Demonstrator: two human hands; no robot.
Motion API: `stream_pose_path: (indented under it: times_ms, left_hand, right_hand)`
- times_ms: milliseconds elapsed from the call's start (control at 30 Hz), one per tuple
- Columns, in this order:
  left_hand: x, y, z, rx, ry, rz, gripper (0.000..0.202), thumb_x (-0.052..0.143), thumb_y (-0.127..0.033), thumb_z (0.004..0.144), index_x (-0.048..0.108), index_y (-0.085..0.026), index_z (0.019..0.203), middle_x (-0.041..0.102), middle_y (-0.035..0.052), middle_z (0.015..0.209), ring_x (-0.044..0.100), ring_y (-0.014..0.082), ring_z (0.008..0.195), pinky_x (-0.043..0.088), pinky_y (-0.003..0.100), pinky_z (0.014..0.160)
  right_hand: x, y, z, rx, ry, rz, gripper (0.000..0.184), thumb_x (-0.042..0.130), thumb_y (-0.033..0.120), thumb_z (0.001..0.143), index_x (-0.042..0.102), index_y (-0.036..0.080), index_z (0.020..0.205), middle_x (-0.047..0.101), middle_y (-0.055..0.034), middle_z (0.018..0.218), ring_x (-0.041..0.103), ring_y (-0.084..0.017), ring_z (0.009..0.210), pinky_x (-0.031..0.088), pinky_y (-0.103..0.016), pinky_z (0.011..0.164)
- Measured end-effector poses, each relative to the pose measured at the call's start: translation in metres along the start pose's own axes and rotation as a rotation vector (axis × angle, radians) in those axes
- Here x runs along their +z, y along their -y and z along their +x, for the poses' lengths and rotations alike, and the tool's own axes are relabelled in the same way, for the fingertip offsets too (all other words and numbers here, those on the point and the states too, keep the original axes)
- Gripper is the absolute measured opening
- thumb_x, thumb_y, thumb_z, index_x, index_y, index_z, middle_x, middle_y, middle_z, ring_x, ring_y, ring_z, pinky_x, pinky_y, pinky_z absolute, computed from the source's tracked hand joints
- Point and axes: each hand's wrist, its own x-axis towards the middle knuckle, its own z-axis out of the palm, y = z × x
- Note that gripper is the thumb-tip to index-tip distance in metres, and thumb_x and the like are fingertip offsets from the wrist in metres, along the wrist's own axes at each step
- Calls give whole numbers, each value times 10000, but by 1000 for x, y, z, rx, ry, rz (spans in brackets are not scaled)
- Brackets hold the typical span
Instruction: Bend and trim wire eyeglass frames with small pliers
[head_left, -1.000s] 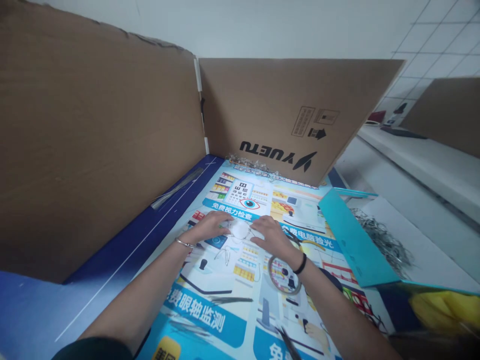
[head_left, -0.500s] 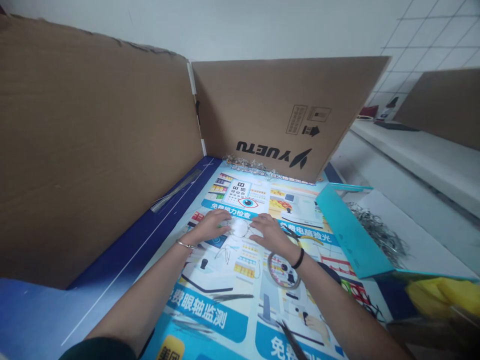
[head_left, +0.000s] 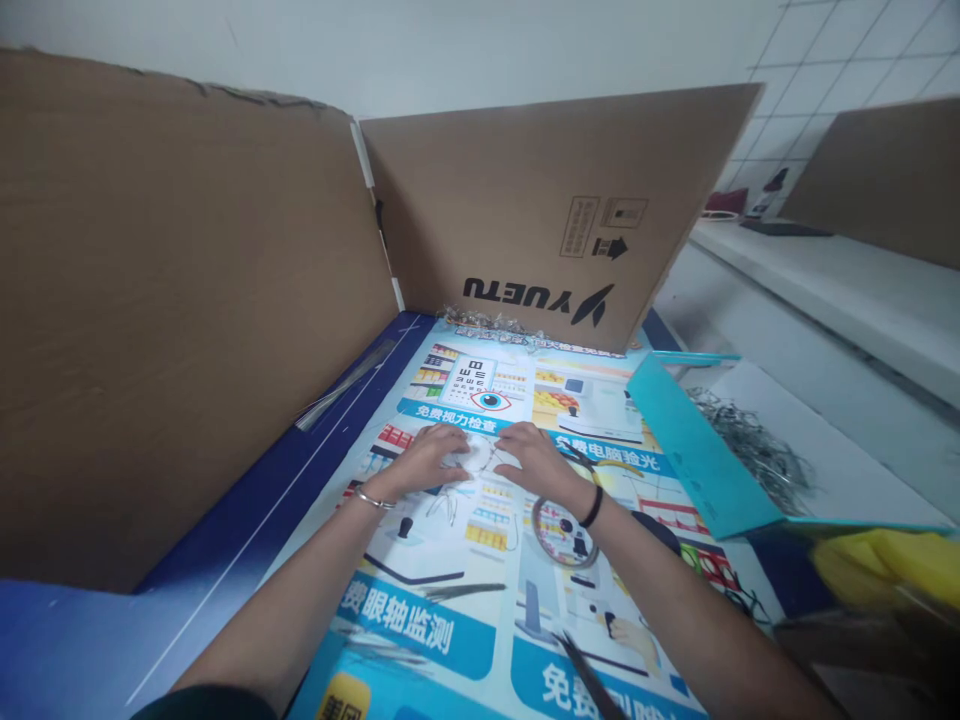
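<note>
My left hand and my right hand meet over a printed poster on the table. Between their fingertips sits a small round clear lens in a thin wire spectacle frame; both hands pinch it from either side. The frame's thin arms trail toward me under the hands. A bangle is on my left wrist and a dark band on my right. A round wire ring lies by my right wrist.
Tall cardboard screens stand at the left and at the back. A teal box lid holds a heap of thin metal parts on the right. Yellow foam lies at the right edge. Loose metal strips rest on the poster.
The hands stay closed on the lens and wire frame with only small finger shifts. The view has drifted a little, so everything sits slightly lower and further left.
</note>
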Motion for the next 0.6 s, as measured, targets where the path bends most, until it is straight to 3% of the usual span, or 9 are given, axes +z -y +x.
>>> stream_pose_path:
  times_ms: [600]
  left_hand:
    - [1, -4, 1, 45, -3, -61, 223, 695, -391, 707, 634, -207, 816, 577, 54, 1131, 460, 228, 1132, 348, 377, 963]
  right_hand:
    - [0, 3, 0, 32, 8, -18, 324, 609, 388, 798, 626, 221, 1075, 565, -77, 1209, 416, -245, 1123, 313, -402, 922]
